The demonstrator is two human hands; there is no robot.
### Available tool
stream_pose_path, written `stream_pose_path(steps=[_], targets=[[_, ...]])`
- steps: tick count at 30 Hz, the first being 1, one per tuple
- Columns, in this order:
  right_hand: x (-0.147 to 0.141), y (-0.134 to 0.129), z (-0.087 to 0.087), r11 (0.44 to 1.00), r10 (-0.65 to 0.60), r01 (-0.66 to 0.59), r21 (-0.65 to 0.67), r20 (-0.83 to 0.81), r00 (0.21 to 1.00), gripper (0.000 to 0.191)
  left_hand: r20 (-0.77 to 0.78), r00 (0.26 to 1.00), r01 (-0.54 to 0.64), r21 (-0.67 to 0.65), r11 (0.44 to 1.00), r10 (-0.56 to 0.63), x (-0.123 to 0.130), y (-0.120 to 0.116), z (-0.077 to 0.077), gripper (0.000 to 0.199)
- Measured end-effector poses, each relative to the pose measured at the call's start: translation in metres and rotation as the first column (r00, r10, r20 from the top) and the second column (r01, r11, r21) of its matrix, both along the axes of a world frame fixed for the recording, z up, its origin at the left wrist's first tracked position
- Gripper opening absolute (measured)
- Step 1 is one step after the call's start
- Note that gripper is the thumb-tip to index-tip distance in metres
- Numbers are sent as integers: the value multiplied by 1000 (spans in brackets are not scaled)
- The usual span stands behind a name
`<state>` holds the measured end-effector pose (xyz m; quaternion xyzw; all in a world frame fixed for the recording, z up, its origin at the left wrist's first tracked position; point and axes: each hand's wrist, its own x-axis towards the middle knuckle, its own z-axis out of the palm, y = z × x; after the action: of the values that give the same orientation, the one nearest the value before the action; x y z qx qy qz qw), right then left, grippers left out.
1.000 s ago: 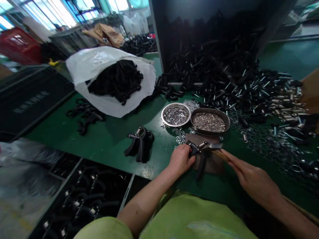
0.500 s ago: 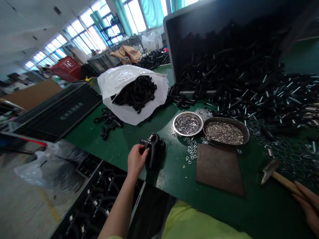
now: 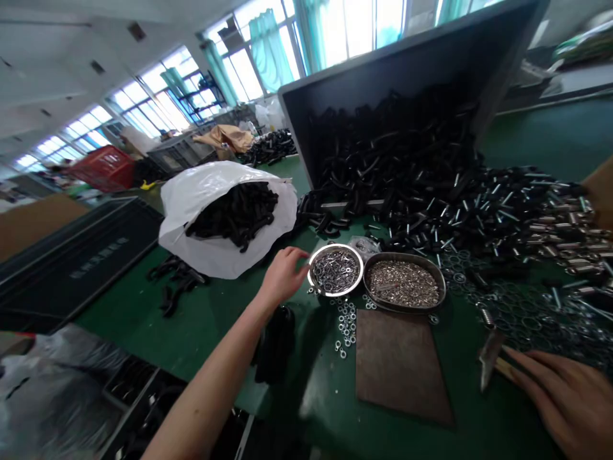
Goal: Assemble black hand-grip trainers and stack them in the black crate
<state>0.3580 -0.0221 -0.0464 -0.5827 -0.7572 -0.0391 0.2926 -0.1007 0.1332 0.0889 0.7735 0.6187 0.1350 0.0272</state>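
Observation:
My left hand (image 3: 284, 276) reaches over the green table, its fingertips by the left rim of a round metal dish (image 3: 336, 270) of small metal parts. Its fingers are apart, with nothing visible in them. Under that forearm stand black plastic parts (image 3: 275, 348), partly hidden. At the lower right, my right hand (image 3: 567, 393) is closed round the wooden handle of a hammer (image 3: 491, 359), whose head points left. Between the hands lies a flat brown plate (image 3: 402, 364). An oval metal tin (image 3: 405, 282) full of tiny metal pieces stands beside the dish.
Loose washers (image 3: 345, 322) lie below the dish. A white sack (image 3: 225, 217) of black parts sits at the left. Behind, a large grey bin (image 3: 297, 137) lies tipped, black parts spilling out. Springs (image 3: 569, 233) and rings (image 3: 522, 313) are spread at the right.
My left hand has let go of the black part and moved up and right to the dish. My right hand has come further into view with the hammer. The view has shifted.

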Motion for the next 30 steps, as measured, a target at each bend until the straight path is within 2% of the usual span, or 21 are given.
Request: stream_pose_path(steps=[2,4,6,9,11,14,16,18,19,21,22,24,27,30], targets=[[-18,12,19,996,81,-83,34,51,995,29,-89,992,78,-90,993,-86,39,52,-5,21],[-30,22,30,991,121,-124,55,66,990,33,-117,990,65,-110,992,-78,70,100,-14,23],[-32,28,35,990,127,-130,47,60,990,33,-133,991,16,-121,993,-32,89,139,-25,26],[-23,32,38,994,109,-109,3,52,993,31,-128,992,-10,-130,991,-7,110,176,-37,29],[-12,33,41,997,72,-70,-29,50,996,29,-97,994,48,-118,992,-59,129,187,-41,28],[2,38,46,997,-19,21,-73,36,999,28,-20,965,259,-90,962,-262,180,181,-45,27],[8,46,50,990,-89,90,-111,19,996,27,37,896,444,-77,893,-442,224,162,-48,25],[15,58,54,976,-145,145,-164,10,989,27,68,777,629,-80,773,-625,267,136,-54,25],[19,65,56,967,-168,167,-192,11,986,26,52,696,717,-99,690,-716,286,122,-57,30],[28,77,62,949,-206,205,-241,18,978,26,-35,546,823,-167,543,-837,316,100,-64,39],[32,82,65,940,-225,222,-259,20,974,26,-78,496,841,-204,501,-865,328,93,-67,40],[37,88,72,924,-257,253,-286,24,966,25,-126,470,838,-247,486,-874,342,85,-71,35],[28,90,76,898,-248,250,-362,52,967,23,-117,498,829,-229,511,-859,346,85,-68,29],[3,88,71,845,-210,244,-477,125,970,21,-89,586,792,-149,592,-806,335,85,-50,31]])
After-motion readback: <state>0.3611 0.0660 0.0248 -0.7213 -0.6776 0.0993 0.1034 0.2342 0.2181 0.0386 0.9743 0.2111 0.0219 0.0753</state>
